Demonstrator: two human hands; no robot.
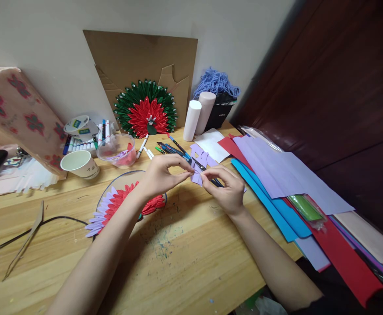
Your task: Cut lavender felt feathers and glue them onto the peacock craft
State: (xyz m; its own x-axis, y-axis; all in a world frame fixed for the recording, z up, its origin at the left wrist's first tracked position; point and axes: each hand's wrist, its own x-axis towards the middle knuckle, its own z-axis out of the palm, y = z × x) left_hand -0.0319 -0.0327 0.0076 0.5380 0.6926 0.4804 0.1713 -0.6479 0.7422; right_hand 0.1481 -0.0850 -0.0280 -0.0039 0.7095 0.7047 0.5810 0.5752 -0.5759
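My left hand (165,174) and my right hand (226,187) meet above the table, thumb and fingertips pinched together on each. Between the fingertips is a small lilac piece (197,172), partly covered and hard to separate from the cut lilac sheet (198,154) behind it. Scissors (199,164) and several dark pens (174,149) lie around that sheet, just beyond my hands. Under my left forearm rests a round hoop (107,186) with red petals (153,204) and lilac petals (99,216) fanned on it; the forearm hides its middle.
A green-and-red petal fan (150,111) leans on cardboard (138,52) at the back. A paper cup (79,165), a clear bowl (117,151) and markers stand left. White rolls (192,120) stand behind. Coloured sheets (270,201) overhang the right edge. Tweezers (33,227) and a black cable (63,217) lie front left.
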